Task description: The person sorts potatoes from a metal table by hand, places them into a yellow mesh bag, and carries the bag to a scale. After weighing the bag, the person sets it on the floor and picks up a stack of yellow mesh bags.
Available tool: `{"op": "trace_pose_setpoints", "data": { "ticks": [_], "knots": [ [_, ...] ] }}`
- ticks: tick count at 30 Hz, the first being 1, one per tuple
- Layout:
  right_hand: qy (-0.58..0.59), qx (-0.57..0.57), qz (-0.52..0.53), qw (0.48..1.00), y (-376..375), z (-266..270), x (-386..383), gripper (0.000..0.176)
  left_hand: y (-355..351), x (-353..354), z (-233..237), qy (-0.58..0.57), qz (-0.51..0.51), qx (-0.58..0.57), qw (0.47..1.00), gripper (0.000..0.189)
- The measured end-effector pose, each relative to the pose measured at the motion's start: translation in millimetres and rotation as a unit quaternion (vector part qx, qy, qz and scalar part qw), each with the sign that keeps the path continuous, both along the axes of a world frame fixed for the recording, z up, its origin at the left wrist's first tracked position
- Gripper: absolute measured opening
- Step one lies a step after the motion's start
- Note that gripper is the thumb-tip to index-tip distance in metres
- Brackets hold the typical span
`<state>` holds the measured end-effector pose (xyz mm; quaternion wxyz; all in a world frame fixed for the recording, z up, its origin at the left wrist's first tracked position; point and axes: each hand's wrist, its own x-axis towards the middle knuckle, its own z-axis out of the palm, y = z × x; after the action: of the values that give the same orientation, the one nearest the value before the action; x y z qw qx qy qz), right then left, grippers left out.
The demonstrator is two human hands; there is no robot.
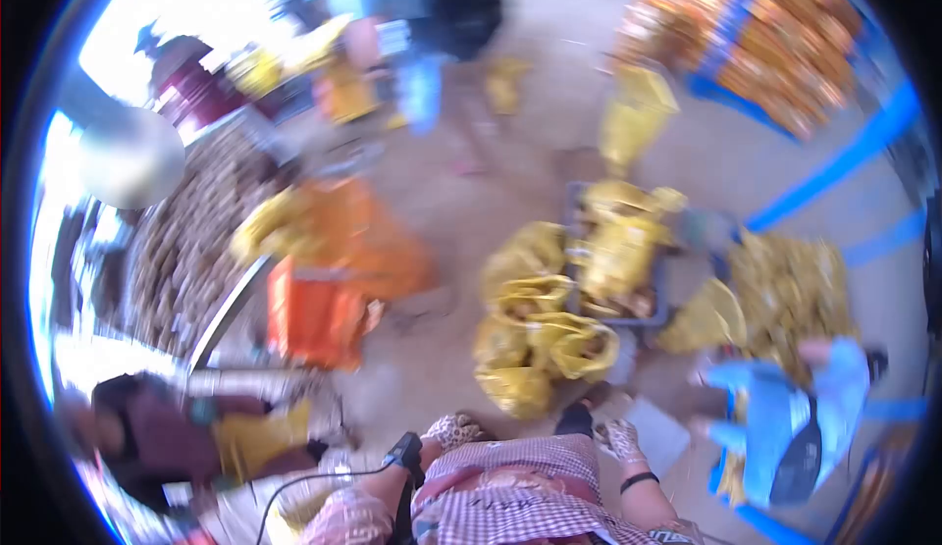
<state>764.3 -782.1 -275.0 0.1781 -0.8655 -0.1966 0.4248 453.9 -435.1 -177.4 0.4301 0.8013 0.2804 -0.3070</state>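
Note:
My left hand (453, 430), in a pale patterned glove, is low in front of the checked apron (510, 486). Its fingers are smeared by motion. My right hand (620, 439), gloved the same way, is beside a flat pale grey sheet or board (655, 435); whether they touch I cannot make out. Ahead of both hands, several yellow mesh sacks (515, 373) stand on the floor, some with their mouths open. More yellow sacks (618, 251) are heaped on a grey crate (648, 317). What fills them is too blurred to name.
To the left are an orange crate (319, 314) and a large brown heap (196, 241). People work on the left (186, 437) and on the right, in blue (800, 417). Filled yellow sacks (790, 290) lie at right; orange sacks (765, 35) are stacked at the back.

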Motion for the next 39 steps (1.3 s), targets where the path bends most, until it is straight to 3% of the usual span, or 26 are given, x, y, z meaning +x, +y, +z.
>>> {"op": "trace_pose_setpoints", "data": {
  "ticks": [1,3,4,5,6,7,10,11,12,17,19,21,22,23,24,25,27,28,29,31,33,34,35,36,37,39],
  "knots": [
    [0.121,-0.054,-0.191,0.973,38,12,-5,0.025,3,-46,-5,0.024,0.089,0.018,0.996,0.045],
    [0.142,-0.058,-0.127,0.980,117,90,-30,0.033,6,-124,20,0.026,0.236,0.029,0.971,0.045],
    [0.135,-0.058,-0.081,0.986,137,72,-32,0.033,6,-156,39,0.022,0.318,0.030,0.947,0.045],
    [0.001,-0.038,0.071,0.997,158,50,-32,0.038,1,-183,56,0.016,0.390,0.028,0.920,0.046],
    [-0.130,-0.011,0.211,0.969,175,29,-34,0.044,-10,-208,75,-0.010,0.451,0.077,0.889,0.046],
    [-0.127,-0.009,0.219,0.967,207,36,-44,0.052,-20,-238,76,-0.013,0.471,0.078,0.879,0.046],
    [-0.156,0.054,0.302,0.939,312,87,-89,0.052,-57,-310,68,0.023,0.581,0.084,0.809,0.043],
    [-0.149,0.083,0.331,0.928,340,90,-97,0.053,-72,-321,58,-0.009,0.657,0.065,0.751,0.038],
    [-0.153,0.083,0.348,0.921,365,92,-103,0.053,-86,-324,50,-0.041,0.726,0.044,0.685,0.034],
    [-0.121,0.167,0.372,0.905,466,142,-160,0.037,-115,-310,22,-0.063,0.832,0.042,0.549,0.034],
    [-0.142,0.223,0.362,0.894,499,183,-197,0.026,-101,-303,62,-0.002,0.766,0.048,0.641,0.034],
    [-0.080,0.320,0.382,0.863,533,178,-210,0.024,-119,-305,29,-0.006,0.611,0.202,0.765,0.036],
    [-0.049,0.335,0.368,0.866,548,177,-220,0.028,-119,-306,37,-0.022,0.554,0.253,0.793,0.038],
    [-0.017,0.356,0.351,0.866,570,175,-232,0.032,-98,-301,58,0.037,0.705,0.133,0.696,0.036],
    [0.041,0.346,0.285,0.893,591,180,-238,0.039,-81,-302,82,0.066,0.750,0.086,0.653,0.036],
    [0.093,0.326,0.212,0.916,607,185,-233,0.046,-90,-304,63,0.076,0.762,0.082,0.637,0.036],
    [0.099,0.307,0.053,0.945,650,178,-198,0.052,-101,-316,9,-0.014,0.838,0.077,0.540,0.035],
    [0.087,0.295,-0.030,0.951,667,183,-178,0.053,-83,-308,34,-0.019,0.910,-0.034,0.413,0.033],
    [0.071,0.279,-0.114,0.951,678,187,-153,0.053,-79,-305,35,-0.016,0.914,-0.035,0.403,0.033],
    [0.150,0.243,-0.242,0.927,700,156,-65,0.056,-79,-291,32,-0.093,0.953,-0.081,0.277,0.032],
    [-0.014,0.284,-0.267,0.921,707,216,-93,0.059,-86,-283,20,-0.072,0.948,-0.103,0.291,0.031],
    [-0.014,0.286,-0.264,0.921,715,225,-90,0.059,-82,-278,33,-0.034,0.914,-0.056,0.401,0.029],
    [-0.060,0.293,-0.180,0.937,722,229,-82,0.060,-78,-279,41,0.006,0.863,-0.006,0.506,0.027],
    [-0.105,0.296,-0.098,0.944,726,229,-78,0.061,-82,-283,21,0.040,0.840,-0.077,0.535,0.031],
    [-0.105,0.297,-0.105,0.943,730,225,-79,0.061,-102,-286,0,0.117,0.622,0.151,0.759,0.029],
    [0.027,0.310,-0.205,0.928,737,228,-88,0.060,-92,-300,-16,0.054,0.874,-0.136,0.464,0.033]
  ]
}}
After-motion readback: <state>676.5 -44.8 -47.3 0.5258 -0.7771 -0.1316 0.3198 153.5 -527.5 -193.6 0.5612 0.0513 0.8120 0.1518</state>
